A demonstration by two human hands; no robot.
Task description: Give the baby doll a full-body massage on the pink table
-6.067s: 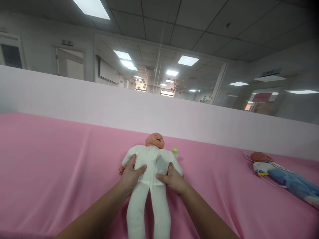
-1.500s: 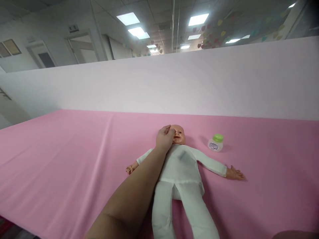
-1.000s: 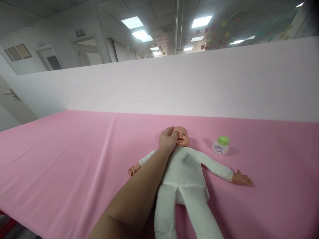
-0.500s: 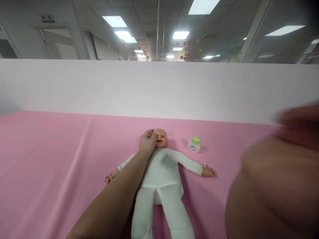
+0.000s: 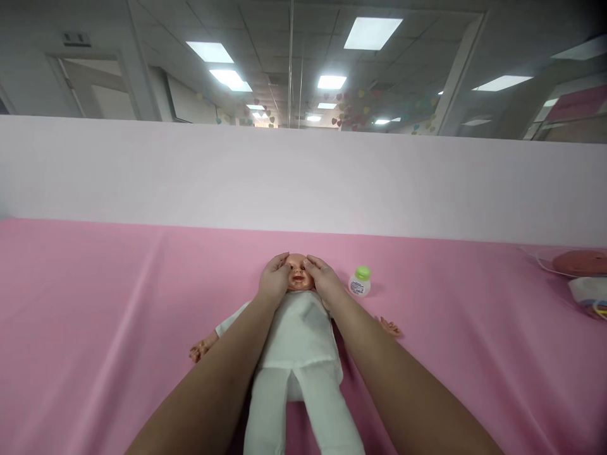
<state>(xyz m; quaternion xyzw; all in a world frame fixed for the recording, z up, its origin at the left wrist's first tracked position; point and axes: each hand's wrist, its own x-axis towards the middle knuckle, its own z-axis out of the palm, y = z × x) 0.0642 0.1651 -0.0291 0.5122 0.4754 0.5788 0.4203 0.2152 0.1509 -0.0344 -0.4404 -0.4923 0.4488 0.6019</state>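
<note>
A baby doll [image 5: 303,328] with a white cloth body lies on its back, face up, its arms spread. My left hand [image 5: 275,277] cups the left side of the doll's head, thumb on the cheek by the eye. On the other side of the head, my right hand [image 5: 323,275] rests in the same way, its thumb near the other eye. Both hands are curved round the head, which they hold between them. Just right of my right hand stands a small clear bottle [image 5: 359,282] with a green cap. My right forearm hides most of one doll arm.
Pink cloth [image 5: 118,303] covers the surface, with a white panel [image 5: 303,183] along its back. At the far right edge lie a reddish-brown oval object [image 5: 581,263] and a white item [image 5: 588,294] with coloured marks.
My right hand has come in from the right, where it was blurred and raised, onto the doll's head. My left hand has stayed on the head. The view has turned slightly right.
</note>
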